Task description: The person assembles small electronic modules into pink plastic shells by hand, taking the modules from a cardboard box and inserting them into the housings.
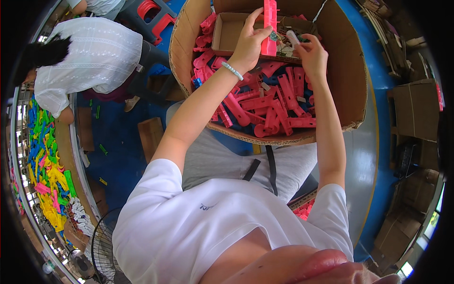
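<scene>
Over the large cardboard box (347,80), my left hand (247,51) grips a long pink plastic housing (270,19) held upright. A small green circuit board (274,36) shows at its lower part, beside my thumb. Between the fingertips of my right hand (313,57) is a small white cylindrical piece (292,38), a short gap from the housing. Beneath both hands, a shallow cardboard tray (227,33) holds thin wires and small parts, partly hidden by my hands. Many loose pink plastic housings (265,105) lie jumbled in the box around that tray.
At far left, a long bench carries heaps of coloured plastic parts (47,161); a person in a white top (94,57) leans beside it. A wire-caged fan (105,246) stands at lower left. Cardboard cartons (416,111) are stacked on the right. The box's front edge reaches my lap.
</scene>
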`<act>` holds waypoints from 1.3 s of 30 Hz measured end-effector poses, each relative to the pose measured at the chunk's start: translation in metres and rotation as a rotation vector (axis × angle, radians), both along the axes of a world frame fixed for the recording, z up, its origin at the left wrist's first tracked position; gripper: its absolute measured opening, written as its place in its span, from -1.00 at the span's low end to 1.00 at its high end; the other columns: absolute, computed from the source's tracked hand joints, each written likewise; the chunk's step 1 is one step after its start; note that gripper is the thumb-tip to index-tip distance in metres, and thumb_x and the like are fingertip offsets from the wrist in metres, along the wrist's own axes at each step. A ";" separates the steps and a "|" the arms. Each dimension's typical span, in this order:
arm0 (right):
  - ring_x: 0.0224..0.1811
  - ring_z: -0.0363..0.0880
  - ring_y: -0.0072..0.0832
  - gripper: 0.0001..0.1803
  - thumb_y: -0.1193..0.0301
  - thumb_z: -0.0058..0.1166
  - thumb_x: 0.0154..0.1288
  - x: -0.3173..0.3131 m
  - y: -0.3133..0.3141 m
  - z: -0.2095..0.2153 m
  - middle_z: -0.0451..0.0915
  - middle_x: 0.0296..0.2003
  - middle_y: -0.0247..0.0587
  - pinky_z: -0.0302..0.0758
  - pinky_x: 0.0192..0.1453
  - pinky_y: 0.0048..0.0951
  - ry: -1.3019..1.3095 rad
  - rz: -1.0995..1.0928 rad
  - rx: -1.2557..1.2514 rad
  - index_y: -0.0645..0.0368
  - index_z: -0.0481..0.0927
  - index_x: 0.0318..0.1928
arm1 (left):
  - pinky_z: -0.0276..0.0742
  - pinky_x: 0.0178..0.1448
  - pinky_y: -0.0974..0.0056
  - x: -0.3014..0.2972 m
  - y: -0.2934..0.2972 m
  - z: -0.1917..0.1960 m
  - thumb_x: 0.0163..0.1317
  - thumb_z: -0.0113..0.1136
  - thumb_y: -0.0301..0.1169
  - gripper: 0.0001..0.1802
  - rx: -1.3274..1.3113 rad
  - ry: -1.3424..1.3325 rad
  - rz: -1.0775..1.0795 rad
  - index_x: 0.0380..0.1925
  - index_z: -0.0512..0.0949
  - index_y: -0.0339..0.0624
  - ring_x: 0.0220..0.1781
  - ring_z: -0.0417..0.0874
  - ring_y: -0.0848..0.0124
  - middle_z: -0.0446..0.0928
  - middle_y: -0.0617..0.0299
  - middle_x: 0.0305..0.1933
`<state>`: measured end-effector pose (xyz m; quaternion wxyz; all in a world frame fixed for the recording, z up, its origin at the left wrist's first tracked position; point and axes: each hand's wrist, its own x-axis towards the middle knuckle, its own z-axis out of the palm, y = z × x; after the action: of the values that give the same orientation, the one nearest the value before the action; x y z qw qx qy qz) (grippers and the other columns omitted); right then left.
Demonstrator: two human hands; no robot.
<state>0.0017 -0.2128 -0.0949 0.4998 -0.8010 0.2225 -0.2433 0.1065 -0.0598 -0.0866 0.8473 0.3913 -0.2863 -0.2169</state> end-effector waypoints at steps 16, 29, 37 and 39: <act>-0.33 0.61 -0.26 -0.84 0.61 0.16 0.15 -0.002 -0.012 0.027 0.63 -0.34 -0.21 0.58 -0.26 -0.33 -0.400 -0.002 -0.910 0.23 0.67 -0.22 | 0.57 -0.37 0.30 -0.017 -0.001 -0.008 0.50 -0.12 -0.20 -0.65 0.524 -0.074 -0.298 -0.12 0.52 -0.27 -0.45 0.60 0.44 0.60 0.17 -0.33; -0.05 0.59 -0.54 -0.62 0.60 0.08 0.30 0.011 -0.020 -0.003 0.65 -0.10 -0.24 0.53 0.08 -0.48 -0.334 0.134 0.172 0.27 0.54 0.14 | 0.63 -0.39 0.21 -0.026 0.005 0.009 0.50 -0.18 -0.12 -0.56 0.190 0.306 -0.465 0.03 0.41 -0.29 -0.37 0.65 0.28 0.57 0.01 -0.23; -0.36 0.51 -0.71 -0.82 0.61 0.11 0.25 0.013 0.003 0.004 0.64 -0.41 -0.31 0.46 -0.27 -0.57 -0.396 -0.088 -0.142 0.27 0.64 -0.13 | 0.64 -0.42 0.27 -0.031 0.011 0.022 0.51 -0.20 -0.14 -0.59 0.193 0.136 -0.478 -0.05 0.42 -0.29 -0.46 0.64 0.36 0.58 0.03 -0.33; -0.36 0.49 -0.72 -0.85 0.59 0.10 0.28 0.017 0.012 0.000 0.63 -0.40 -0.38 0.45 -0.28 -0.56 -0.399 -0.019 0.097 0.30 0.65 -0.15 | 0.63 -0.43 0.29 -0.028 0.012 0.021 0.51 -0.19 -0.14 -0.60 0.220 0.101 -0.429 -0.07 0.43 -0.29 -0.48 0.63 0.38 0.58 0.05 -0.33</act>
<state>0.0185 -0.2010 -0.0950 0.5694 -0.7099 0.1381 -0.3908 0.0783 -0.0479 -0.0657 0.7472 0.4001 -0.2950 -0.4412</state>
